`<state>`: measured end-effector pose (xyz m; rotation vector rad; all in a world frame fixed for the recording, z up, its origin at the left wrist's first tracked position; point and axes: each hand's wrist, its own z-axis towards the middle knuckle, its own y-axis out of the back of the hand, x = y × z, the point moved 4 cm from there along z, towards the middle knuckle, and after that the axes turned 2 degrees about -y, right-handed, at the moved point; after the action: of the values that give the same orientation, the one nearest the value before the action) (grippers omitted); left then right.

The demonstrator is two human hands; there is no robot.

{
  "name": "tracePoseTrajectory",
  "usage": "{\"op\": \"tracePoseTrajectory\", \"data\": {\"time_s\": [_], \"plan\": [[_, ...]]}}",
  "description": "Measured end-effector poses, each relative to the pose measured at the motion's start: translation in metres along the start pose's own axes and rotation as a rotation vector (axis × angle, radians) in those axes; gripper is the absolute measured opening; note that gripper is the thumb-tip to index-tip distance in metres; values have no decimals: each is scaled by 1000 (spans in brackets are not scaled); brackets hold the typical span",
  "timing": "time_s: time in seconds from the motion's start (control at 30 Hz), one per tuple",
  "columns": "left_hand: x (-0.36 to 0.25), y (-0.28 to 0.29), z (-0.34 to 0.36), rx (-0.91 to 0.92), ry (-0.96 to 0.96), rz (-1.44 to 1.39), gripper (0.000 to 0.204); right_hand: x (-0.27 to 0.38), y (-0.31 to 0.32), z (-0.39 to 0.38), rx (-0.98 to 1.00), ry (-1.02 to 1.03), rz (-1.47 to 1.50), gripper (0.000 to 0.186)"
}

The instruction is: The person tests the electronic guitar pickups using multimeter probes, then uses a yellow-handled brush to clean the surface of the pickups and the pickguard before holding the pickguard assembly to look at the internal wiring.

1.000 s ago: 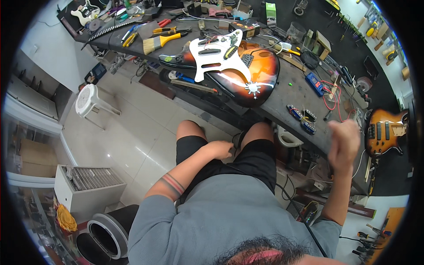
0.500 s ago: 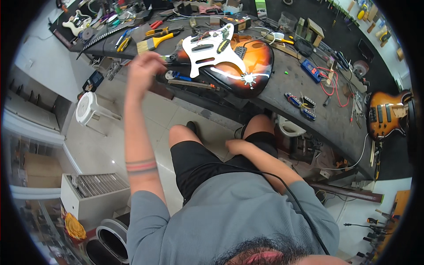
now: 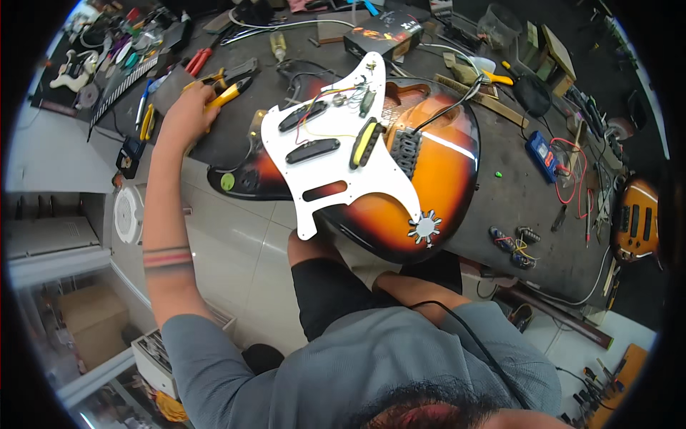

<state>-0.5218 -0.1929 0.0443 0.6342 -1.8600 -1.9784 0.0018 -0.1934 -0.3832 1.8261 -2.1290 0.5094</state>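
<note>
At the left of the bench, my left hand (image 3: 189, 114) is closed around a paintbrush; its yellow handle (image 3: 226, 96) with a dark end sticks out past my fingers, and the hand covers most of the rest. Yellow-handled pliers (image 3: 239, 71) lie just behind it. In front of me is a sunburst electric guitar body (image 3: 450, 179), overhanging the bench's near edge. A white pickguard (image 3: 325, 168) rests loosely on it, underside up, with black pickups, a yellow-wrapped coil and wires. Close to my lap, my right hand (image 3: 386, 282) is partly under the guitar's edge, its fingers hidden.
Red-handled pliers (image 3: 198, 61) and a black box (image 3: 384, 32) lie farther back. To the right are a blue multimeter (image 3: 542, 159) with red leads, loose pickups (image 3: 513, 247) and another sunburst guitar (image 3: 636, 222). A white stool (image 3: 129, 214) stands at left.
My left hand has moved left and come onto the paintbrush. My view has shifted nearer the bench, so the guitar looks larger. My right hand stays by my lap.
</note>
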Motion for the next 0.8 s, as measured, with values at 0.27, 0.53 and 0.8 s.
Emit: {"op": "tracePoseTrajectory", "data": {"time_s": [0.27, 0.53, 0.8], "plan": [[1, -4, 0, -35, -210, 127, 42, -11, 47, -36, -415, -86, 194, 43], [83, 9, 7, -155, -93, -286, 47, 7, -4, -210, -1288, 268, 768, 39], [39, 116, -30, -810, -80, -1153, 33, -33, -237, -439, -2051, 336, 1255, 27]]}}
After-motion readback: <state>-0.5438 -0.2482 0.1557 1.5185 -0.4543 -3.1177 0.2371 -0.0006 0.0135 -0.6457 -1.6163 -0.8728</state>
